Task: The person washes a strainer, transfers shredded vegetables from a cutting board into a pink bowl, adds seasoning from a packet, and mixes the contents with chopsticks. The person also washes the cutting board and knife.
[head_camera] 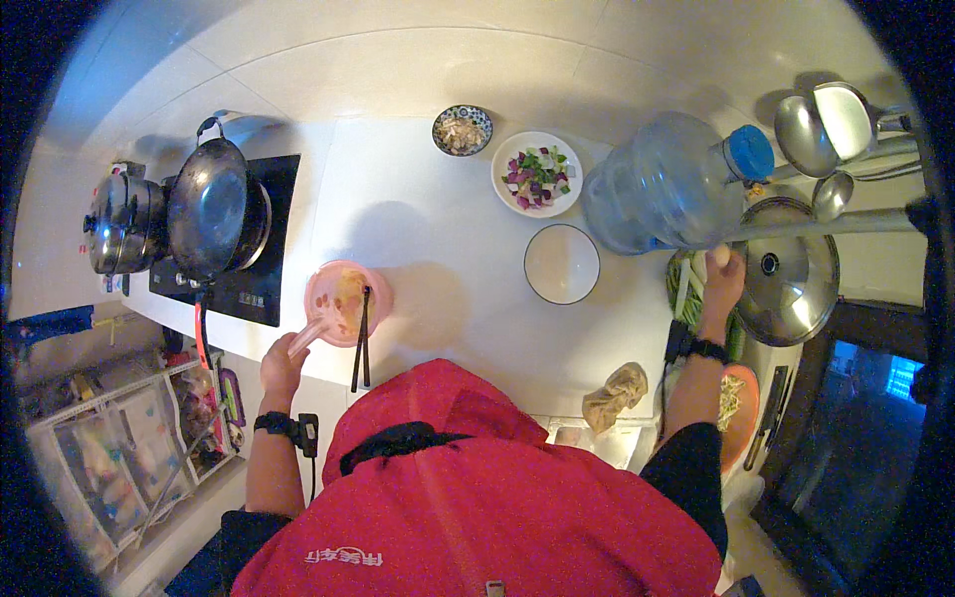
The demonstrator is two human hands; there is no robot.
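Note:
My left hand (282,366) grips the handle of a pink plastic scoop (384,298), which is over the counter's left part. Yellowish residue shows inside it, and a pair of dark chopsticks (362,351) leans over its near rim. My right hand (722,283) is far to the right, beside scallions (685,287) and a large wok lid (791,291). Its fingers are bent, and a small pale rounded shape shows at their tips; I cannot tell whether it is held. Between my hands stands a white bowl with a dark rim (562,265).
A wok (209,209) and a lidded steel pot (123,224) stand left by the black cooktop (268,298). Behind are a patterned bowl of chopped food (462,130), a plate of chopped vegetables (537,177) and a large water bottle (656,186). A crumpled brown bag (615,395) lies near me.

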